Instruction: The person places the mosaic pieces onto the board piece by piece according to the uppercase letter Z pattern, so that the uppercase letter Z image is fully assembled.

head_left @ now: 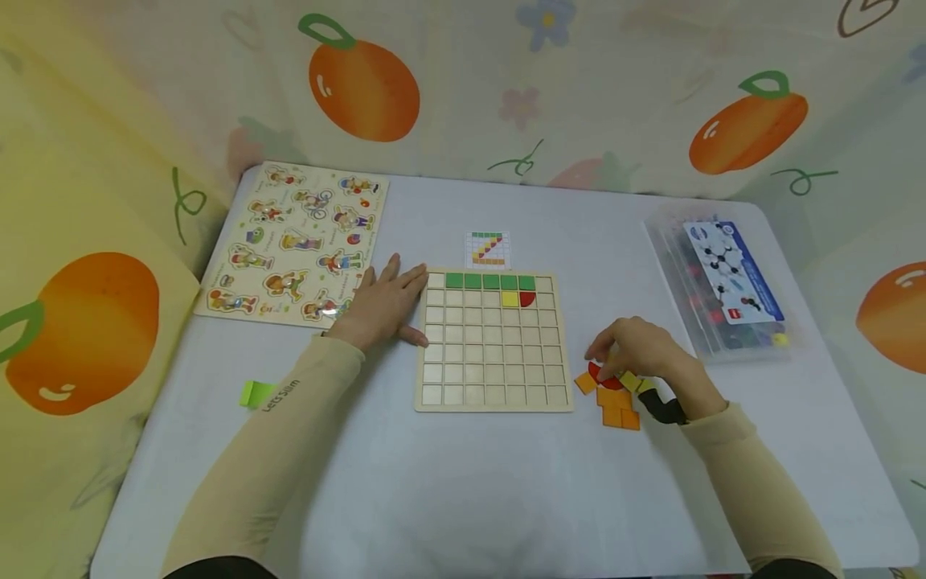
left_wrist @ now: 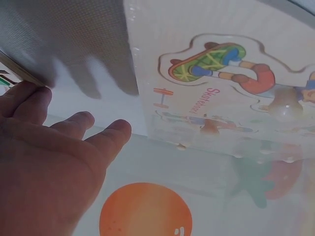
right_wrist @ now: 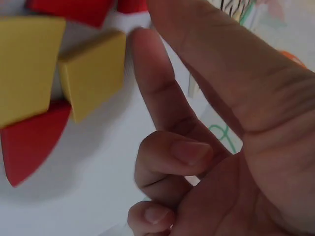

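A wooden grid board (head_left: 473, 354) lies in the middle of the table, with green squares (head_left: 490, 281) along its top row. Below them sit one yellow square (head_left: 510, 299) and a red quarter-round piece (head_left: 527, 299). My left hand (head_left: 383, 301) rests at the board's left edge, fingers extended, thumb touching near the side. To the right of the board, my right hand (head_left: 640, 350) reaches down over loose pieces, its last two fingers curled. Its thumb and fingertips are right at a red piece (right_wrist: 132, 6); I cannot tell whether they pinch it. Yellow pieces (right_wrist: 93, 73) lie beside them.
Orange squares (head_left: 615, 406) lie in front of the right hand. A small pattern card (head_left: 488, 250) sits behind the board. A picture peg puzzle (head_left: 297, 241) lies back left, a clear plastic case (head_left: 723, 281) at right, and light green pieces (head_left: 255, 394) near the left forearm.
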Demonstrator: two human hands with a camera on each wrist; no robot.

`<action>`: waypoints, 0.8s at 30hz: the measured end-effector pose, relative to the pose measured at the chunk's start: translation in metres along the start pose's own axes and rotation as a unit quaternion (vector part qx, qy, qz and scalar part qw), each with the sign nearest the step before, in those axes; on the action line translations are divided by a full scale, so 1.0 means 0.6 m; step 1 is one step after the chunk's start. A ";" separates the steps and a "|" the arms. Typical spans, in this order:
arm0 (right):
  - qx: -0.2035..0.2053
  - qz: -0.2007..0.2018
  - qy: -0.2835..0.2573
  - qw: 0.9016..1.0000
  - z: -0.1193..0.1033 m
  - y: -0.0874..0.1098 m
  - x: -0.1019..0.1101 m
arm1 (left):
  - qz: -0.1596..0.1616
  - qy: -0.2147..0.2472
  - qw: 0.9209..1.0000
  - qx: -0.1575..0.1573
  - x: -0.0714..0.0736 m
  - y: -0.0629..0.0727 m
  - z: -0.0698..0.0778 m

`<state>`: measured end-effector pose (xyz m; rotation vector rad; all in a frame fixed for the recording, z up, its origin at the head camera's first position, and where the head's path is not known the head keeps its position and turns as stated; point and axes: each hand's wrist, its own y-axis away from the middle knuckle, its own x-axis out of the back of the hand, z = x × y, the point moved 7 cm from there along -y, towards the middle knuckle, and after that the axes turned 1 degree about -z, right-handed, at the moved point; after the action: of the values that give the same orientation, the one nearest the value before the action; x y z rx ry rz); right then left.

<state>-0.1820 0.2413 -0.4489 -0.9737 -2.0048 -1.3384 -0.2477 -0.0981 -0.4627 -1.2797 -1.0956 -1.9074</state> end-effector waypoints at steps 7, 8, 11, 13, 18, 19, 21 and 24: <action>0.024 0.002 0.018 1.000 -0.003 -0.005 -0.005 | -0.002 0.004 1.000 0.001 0.000 0.000 0.002; 0.028 0.004 0.014 0.999 -0.002 -0.006 -0.003 | -0.002 0.004 1.000 0.002 0.000 0.000 0.002; 0.052 0.021 0.002 0.998 0.001 -0.010 0.005 | 0.000 -0.002 1.000 0.006 0.001 0.000 -0.001; 0.064 0.034 0.001 0.997 0.001 -0.013 0.011 | 0.002 -0.003 1.000 0.005 0.002 0.000 -0.001; 0.099 0.062 0.015 0.993 -0.013 -0.023 0.023 | 0.002 0.002 1.000 0.001 0.004 0.002 -0.001; 0.109 0.066 0.017 0.992 -0.019 -0.025 0.024 | 0.002 0.004 1.000 0.001 0.004 0.002 -0.001; 0.135 0.075 0.023 0.988 -0.034 -0.031 0.027 | 0.000 0.006 1.000 0.001 0.004 0.003 0.000; 0.169 0.084 0.036 0.981 -0.057 -0.040 0.030 | -0.002 0.010 1.000 0.003 0.003 0.004 0.002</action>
<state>-0.2108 0.2083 -0.4357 -0.8984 -1.9616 -0.8938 -0.2460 -0.0984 -0.4604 -1.2547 -1.0925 -1.9143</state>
